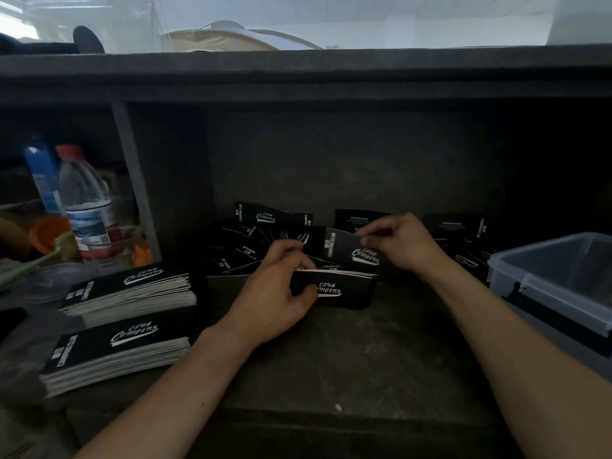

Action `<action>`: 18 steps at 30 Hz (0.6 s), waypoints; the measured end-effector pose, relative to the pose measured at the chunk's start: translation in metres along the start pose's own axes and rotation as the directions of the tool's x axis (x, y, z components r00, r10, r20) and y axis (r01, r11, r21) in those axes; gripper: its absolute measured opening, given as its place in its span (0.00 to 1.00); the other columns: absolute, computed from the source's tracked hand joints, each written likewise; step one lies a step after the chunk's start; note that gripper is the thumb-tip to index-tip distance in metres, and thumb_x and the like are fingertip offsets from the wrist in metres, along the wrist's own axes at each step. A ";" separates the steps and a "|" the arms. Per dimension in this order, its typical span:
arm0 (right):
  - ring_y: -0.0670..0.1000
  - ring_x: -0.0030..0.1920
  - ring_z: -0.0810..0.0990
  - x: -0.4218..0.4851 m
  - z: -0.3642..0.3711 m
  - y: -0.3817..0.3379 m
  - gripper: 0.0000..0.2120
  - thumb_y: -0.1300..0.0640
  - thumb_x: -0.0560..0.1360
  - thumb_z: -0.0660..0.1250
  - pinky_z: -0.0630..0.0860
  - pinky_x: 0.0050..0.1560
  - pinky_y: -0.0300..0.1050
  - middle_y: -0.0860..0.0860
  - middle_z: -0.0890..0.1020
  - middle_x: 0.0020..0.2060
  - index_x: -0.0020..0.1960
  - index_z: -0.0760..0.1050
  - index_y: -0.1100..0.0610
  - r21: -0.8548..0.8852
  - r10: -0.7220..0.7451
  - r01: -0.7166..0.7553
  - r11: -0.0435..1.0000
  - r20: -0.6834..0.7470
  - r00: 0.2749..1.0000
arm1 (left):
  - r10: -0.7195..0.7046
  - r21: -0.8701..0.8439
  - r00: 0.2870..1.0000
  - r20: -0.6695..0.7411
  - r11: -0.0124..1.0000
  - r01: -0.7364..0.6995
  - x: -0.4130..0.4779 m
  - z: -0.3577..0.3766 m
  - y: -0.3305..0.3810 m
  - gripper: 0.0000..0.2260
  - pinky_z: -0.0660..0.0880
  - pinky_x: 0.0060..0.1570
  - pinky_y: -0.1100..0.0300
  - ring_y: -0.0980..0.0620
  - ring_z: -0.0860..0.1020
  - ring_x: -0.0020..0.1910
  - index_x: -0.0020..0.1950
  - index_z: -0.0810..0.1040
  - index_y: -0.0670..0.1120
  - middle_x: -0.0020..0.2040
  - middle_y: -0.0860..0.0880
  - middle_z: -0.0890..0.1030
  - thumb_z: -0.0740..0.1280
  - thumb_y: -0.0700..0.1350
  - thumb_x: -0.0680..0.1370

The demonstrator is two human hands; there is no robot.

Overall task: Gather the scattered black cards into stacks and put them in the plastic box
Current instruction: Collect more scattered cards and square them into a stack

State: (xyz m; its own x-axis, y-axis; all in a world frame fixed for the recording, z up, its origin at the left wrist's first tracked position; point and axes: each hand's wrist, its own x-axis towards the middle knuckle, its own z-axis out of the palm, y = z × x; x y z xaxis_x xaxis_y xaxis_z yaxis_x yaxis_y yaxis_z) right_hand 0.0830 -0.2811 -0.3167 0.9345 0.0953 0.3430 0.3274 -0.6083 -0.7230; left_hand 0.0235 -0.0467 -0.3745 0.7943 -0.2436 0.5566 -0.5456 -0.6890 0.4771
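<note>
While gripping a thin stack (334,289) in the left hand (281,286), thumb pressed on the printed top and fingers curled over the far edge, pinches one card (342,247) by its upper right corner with the right hand (404,243). Holds that card tilted, face toward the camera, just behind and above the stack; cannot tell whether touching it. Holds the stack low at the tabletop (364,352), about midway across, long side left to right, white "Club Camping" lettering upward.

Behind both hands, along the dark back wall (331,160): loose cards (251,236), scattered and overlapping, some flat, some leaning on the wall, several showing the same white lettering. More of these to the right, between the right wrist and the box (546,270).

At the right edge of the tabletop: box, clear plastic, open at the top, well apart from the held stack. Contents too dim to tell.

At left on the tabletop: two thick piles, far stack (132,289) and near stack (119,349), side by side and nearly touching, both face up, edges slightly fanned.

Further left, past an upright grey post (135,180): water bottle (86,207) with red cap, blue bottle (43,173) beside it, orange cup (46,233) lower down, all blurred.
</note>
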 end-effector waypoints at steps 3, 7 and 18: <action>0.49 0.52 0.83 -0.015 -0.004 -0.015 0.08 0.58 0.76 0.69 0.78 0.54 0.38 0.50 0.86 0.49 0.54 0.83 0.53 0.194 0.010 -0.121 0.974 0.493 0.870 | -0.009 -0.011 1.000 -0.018 1.000 0.009 0.000 -0.001 0.001 0.16 0.70 0.64 0.61 0.61 0.71 0.66 0.55 0.71 0.57 0.71 0.57 0.67 0.73 0.46 0.73; 0.56 0.56 0.82 0.005 0.013 -0.001 0.13 0.58 0.81 0.61 0.76 0.54 0.46 0.57 0.83 0.55 0.63 0.77 0.57 0.165 0.063 -0.103 0.981 0.231 0.971 | -0.041 -0.015 0.999 0.029 0.999 0.042 -0.001 -0.003 0.007 0.20 0.75 0.44 0.60 0.64 0.79 0.41 0.56 0.66 0.61 0.49 0.59 0.81 0.73 0.48 0.73; 0.48 0.47 0.79 0.024 0.022 0.018 0.23 0.61 0.66 0.78 0.74 0.47 0.38 0.49 0.80 0.46 0.60 0.78 0.53 -0.179 0.101 -0.069 0.982 0.175 0.980 | -0.003 0.128 0.999 -0.040 0.992 0.008 -0.001 0.000 -0.001 0.04 0.73 0.43 0.63 0.62 0.76 0.41 0.45 0.77 0.58 0.45 0.60 0.74 0.69 0.55 0.72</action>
State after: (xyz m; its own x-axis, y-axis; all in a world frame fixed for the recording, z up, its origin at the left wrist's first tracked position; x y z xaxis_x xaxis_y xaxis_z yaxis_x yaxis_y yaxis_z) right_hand 0.1143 -0.2726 -0.3348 0.9726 0.1697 0.1587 0.2320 -0.7444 -0.6262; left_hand 0.0234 -0.0460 -0.3753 0.7848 -0.2139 0.5817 -0.5002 -0.7727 0.3907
